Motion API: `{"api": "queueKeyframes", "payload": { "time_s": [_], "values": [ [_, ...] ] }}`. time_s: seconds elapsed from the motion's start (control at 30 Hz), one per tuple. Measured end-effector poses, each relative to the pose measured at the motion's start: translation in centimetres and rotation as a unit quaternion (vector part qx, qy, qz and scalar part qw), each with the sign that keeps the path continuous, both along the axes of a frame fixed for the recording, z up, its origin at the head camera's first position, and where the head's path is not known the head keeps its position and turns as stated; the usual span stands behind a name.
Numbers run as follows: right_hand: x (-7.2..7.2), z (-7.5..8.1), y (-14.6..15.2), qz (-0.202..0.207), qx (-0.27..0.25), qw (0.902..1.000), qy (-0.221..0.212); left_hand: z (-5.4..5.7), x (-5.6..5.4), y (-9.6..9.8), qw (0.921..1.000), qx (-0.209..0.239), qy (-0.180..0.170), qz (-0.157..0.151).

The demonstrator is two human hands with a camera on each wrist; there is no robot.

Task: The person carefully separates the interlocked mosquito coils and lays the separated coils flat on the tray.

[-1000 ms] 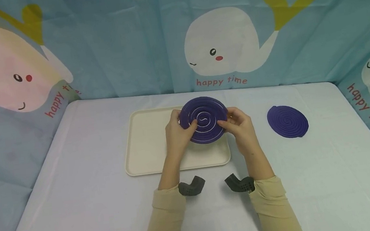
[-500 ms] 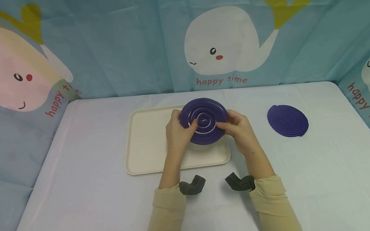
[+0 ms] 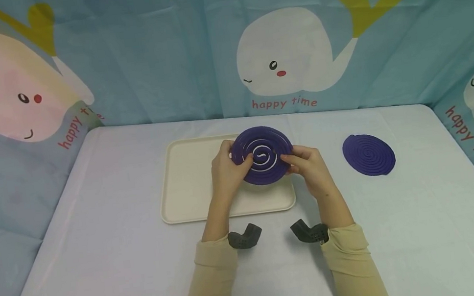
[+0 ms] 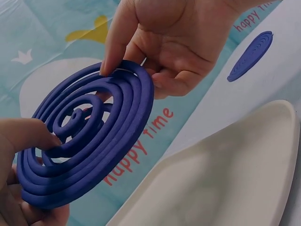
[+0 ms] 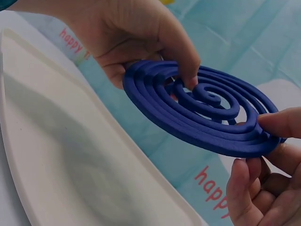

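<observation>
A round purple-blue spiral coil (image 3: 260, 135) made of a rolled, clay-like cord is held up above the right part of a cream tray (image 3: 188, 188). My left hand (image 3: 225, 171) pinches its left edge, thumb on the face and fingers behind. On the opposite edge, my right hand (image 3: 313, 170) grips it between thumb and fingers. Gaps show between the coil's inner turns in both wrist views. From the left wrist, the coil (image 4: 108, 136) looks tilted, apart from the tray (image 4: 225, 174) below it.
A second flat purple spiral (image 3: 368, 155) lies on the white tablecloth (image 3: 428, 223) to the right of the tray. Behind the table hangs a blue curtain (image 3: 156, 69) printed with whales. A dark wrist camera (image 3: 246, 237) sits at each cuff.
The gaps between the coil's inner turns have widened near the centre. My right hand's fingers have shifted slightly along the right edge. Tray and second spiral stay put.
</observation>
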State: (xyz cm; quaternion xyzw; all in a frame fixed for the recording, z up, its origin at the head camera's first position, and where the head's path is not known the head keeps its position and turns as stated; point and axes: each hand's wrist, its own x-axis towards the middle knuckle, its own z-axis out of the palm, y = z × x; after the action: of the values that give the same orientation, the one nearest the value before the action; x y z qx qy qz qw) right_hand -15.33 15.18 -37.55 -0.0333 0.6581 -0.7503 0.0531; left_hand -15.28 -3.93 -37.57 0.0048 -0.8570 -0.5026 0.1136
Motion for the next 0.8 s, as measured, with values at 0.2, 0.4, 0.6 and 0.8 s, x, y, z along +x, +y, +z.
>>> {"api": "queueKeyframes", "payload": {
  "time_s": [0.2, 0.4, 0.6, 0.8],
  "values": [
    [-0.24, -0.07, 0.05, 0.003, -0.008, 0.9999, -0.010, 0.03, -0.10, -0.28, 0.9999, 0.000, -0.012, -0.007],
    [-0.36, -0.24, 0.29, 0.014, -0.038, 0.9988, -0.026, 0.10, -0.14, -0.45, 0.9996, 0.004, -0.024, -0.017],
    [-0.43, -0.41, 0.49, 0.017, -0.074, 0.9964, -0.039, 0.22, -0.14, -0.52, 0.9994, 0.010, -0.020, -0.027],
    [-0.31, -0.56, 0.67, 0.025, -0.126, 0.9908, -0.044, -0.01, -0.17, -0.49, 0.9993, 0.011, -0.013, -0.034]
  ]
}}
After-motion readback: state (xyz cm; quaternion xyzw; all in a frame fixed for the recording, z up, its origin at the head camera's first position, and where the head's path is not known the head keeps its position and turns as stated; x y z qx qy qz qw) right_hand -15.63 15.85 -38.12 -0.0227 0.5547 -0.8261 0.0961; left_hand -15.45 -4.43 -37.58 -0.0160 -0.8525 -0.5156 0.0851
